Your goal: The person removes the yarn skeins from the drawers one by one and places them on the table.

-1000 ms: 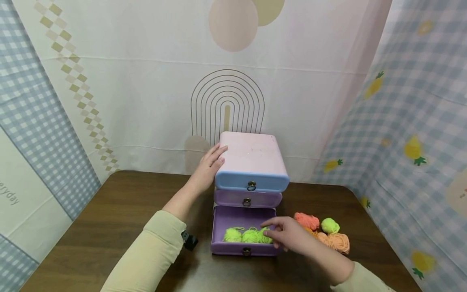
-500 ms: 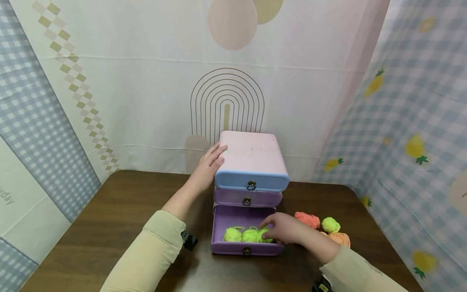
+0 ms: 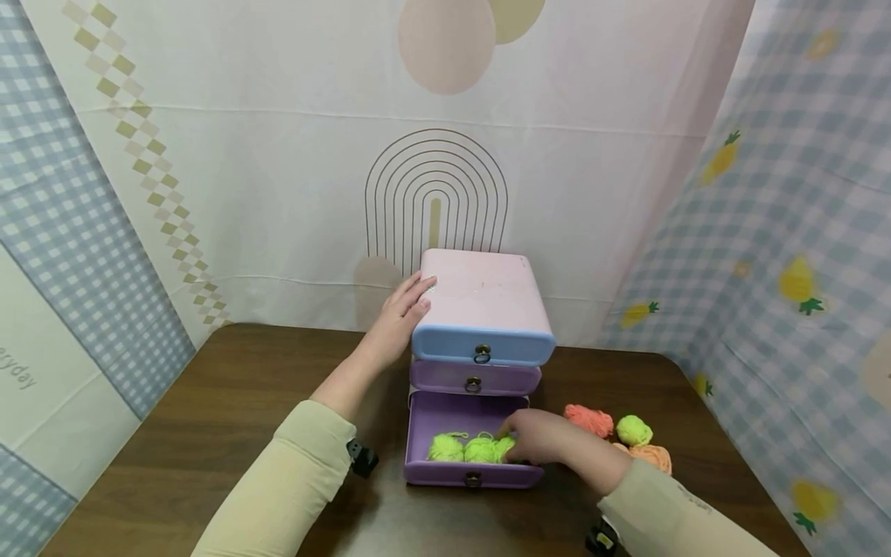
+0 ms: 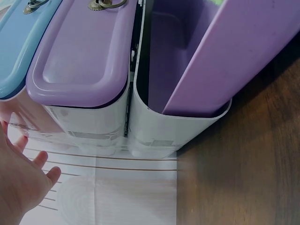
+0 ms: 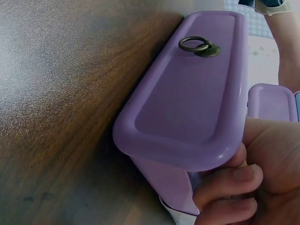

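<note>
A small drawer cabinet (image 3: 480, 290) stands on the table, pink on top, with a blue top drawer (image 3: 445, 344) and a light purple middle drawer (image 3: 442, 377), both closed. Its purple bottom drawer (image 3: 438, 473) is pulled out and holds neon green yarn balls (image 3: 445, 447) in a row. My left hand (image 3: 393, 329) rests on the cabinet's upper left edge, fingers extended. Reaching over the drawer's right side, my right hand (image 3: 546, 437) pinches the rightmost green yarn ball (image 3: 503, 445). In the right wrist view its curled fingers (image 5: 229, 185) show beside the drawer wall; the ball is hidden there.
Right of the cabinet lie a coral yarn skein (image 3: 588, 420), a green yarn ball (image 3: 634, 430) and a peach yarn ball (image 3: 653, 458), partly behind my right arm. A patterned cloth (image 3: 299, 193) hangs behind the wooden table (image 3: 230, 418).
My right hand has moved slightly lower into the drawer and its fingers have closed around the rightmost green ball. The left hand stays on the cabinet.
</note>
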`<state>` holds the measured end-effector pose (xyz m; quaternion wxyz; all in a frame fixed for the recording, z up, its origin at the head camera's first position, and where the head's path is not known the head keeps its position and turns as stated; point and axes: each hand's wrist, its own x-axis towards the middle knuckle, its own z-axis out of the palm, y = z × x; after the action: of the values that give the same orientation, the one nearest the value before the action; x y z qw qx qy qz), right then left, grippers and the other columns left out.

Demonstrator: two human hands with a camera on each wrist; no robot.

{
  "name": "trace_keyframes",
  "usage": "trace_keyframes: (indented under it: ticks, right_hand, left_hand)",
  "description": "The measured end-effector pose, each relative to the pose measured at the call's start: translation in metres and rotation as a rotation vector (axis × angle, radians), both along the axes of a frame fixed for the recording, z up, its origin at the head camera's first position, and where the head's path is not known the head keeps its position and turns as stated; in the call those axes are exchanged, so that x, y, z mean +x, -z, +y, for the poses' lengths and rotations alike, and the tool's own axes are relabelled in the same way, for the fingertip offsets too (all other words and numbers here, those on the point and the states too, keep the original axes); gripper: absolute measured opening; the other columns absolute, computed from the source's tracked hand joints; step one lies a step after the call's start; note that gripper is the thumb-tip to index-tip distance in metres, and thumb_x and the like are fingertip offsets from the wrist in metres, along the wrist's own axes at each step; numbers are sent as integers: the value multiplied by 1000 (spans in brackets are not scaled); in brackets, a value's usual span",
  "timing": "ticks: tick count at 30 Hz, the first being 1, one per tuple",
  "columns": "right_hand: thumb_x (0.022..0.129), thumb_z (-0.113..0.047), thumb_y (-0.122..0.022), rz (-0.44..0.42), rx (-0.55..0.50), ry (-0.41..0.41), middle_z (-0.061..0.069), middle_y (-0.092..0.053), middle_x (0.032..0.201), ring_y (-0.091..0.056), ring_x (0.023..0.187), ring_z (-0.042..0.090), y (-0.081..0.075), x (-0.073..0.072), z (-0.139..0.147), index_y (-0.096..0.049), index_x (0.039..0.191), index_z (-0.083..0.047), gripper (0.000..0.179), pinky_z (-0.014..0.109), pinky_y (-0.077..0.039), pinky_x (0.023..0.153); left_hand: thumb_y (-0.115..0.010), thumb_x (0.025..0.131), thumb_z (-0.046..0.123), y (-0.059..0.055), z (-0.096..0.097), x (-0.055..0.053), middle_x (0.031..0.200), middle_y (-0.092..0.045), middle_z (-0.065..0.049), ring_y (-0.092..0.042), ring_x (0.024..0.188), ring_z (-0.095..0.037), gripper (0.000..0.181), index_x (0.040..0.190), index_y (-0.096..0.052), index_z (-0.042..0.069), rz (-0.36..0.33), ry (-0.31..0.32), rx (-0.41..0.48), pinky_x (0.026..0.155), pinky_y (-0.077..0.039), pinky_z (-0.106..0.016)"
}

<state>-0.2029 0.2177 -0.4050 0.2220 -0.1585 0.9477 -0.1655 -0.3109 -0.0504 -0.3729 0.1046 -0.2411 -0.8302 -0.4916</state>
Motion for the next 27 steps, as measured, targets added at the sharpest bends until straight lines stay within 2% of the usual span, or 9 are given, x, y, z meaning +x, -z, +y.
trace_keyframes:
  ticks: [3, 9, 14, 18, 20, 23, 25, 27]
  right_hand:
    - [82, -16, -80, 26, 28, -8, 1, -72, 108, -59, 85, 13, -1, 1, -2, -77, 107, -12, 26, 40, -50, 78]
    - [78, -16, -81, 75, 76, 13, 0, -74, 101, -67, 97, 21, 0, 2, -5, -79, 96, -14, 18, 44, -53, 86]
    - [77, -13, -80, 110, 85, 8, -3, -73, 90, -67, 87, 17, 1, 5, -4, -76, 76, -17, 6, 45, -54, 84]
    - [78, -11, -77, 129, 67, -17, -5, -71, 84, -64, 81, 13, 0, 8, -3, -70, 65, -18, 17, 46, -54, 84]
    - [79, -9, -75, 138, 52, -28, -6, -65, 73, -58, 72, 10, 0, 9, -2, -62, 59, -17, 25, 42, -54, 78]
    - [81, -6, -71, 147, 8, -40, -8, -47, 59, -43, 57, 9, 1, 10, -1, -49, 55, -18, 35, 33, -44, 59]
    - [81, -5, -68, 157, -23, -52, -8, -35, 54, -33, 52, 10, 2, 9, 1, -42, 55, -18, 39, 29, -32, 54]
    - [82, -5, -67, 177, -46, -61, -8, -36, 55, -31, 52, 9, 2, 9, 2, -46, 56, -18, 36, 29, -28, 53]
  left_hand:
    - [-41, 105, 39, 0, 0, 0, 164, -21, 0, -15, 149, -33, 49, 151, -44, 24, 1, 3, -2, 115, -13, -61]
    - [-41, 104, 40, -2, 0, 2, 164, -21, 0, -15, 149, -33, 49, 151, -44, 24, -1, 2, -3, 115, -14, -61]
    - [-40, 105, 40, -3, 0, 3, 164, -20, 0, -14, 149, -33, 50, 151, -44, 24, -1, 6, 4, 114, -13, -62]
    - [-41, 104, 39, -3, 0, 3, 164, -20, -1, -14, 149, -33, 49, 151, -45, 23, 0, 4, 8, 115, -13, -61]
    - [-41, 104, 39, -2, 0, 3, 164, -21, -1, -15, 149, -33, 49, 150, -45, 23, 1, 3, 6, 115, -13, -61]
    - [-41, 104, 39, -2, 0, 2, 164, -21, -1, -15, 149, -33, 49, 150, -45, 22, 4, 5, 5, 115, -13, -61]
    - [-41, 105, 39, -1, 1, 2, 164, -20, -1, -14, 149, -33, 49, 151, -44, 22, 6, 7, 2, 115, -14, -61]
    - [-41, 104, 39, -1, 1, 2, 164, -21, -1, -14, 149, -33, 49, 151, -44, 22, 8, 5, 5, 115, -14, -61]
